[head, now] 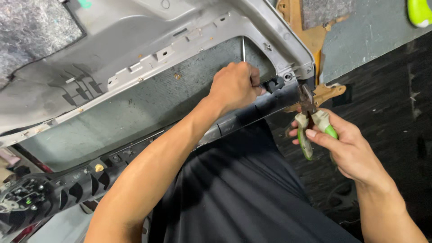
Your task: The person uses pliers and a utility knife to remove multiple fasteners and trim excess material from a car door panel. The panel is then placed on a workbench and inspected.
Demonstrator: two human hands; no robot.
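The left hand clamps the stiff, light-looking grey panel by its edge; the right hand squeezes green-handled pliers.

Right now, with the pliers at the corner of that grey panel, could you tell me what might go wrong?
1. The pliers in the right hand bite at the corner of the grey plastic trim panel; a slip could crack the plastic there.
2. The left hand, gripping the dark strip, sits close beside the plier tips, so a slip may pinch its fingers.
3. The panel seems to rest on the lap and could shift.
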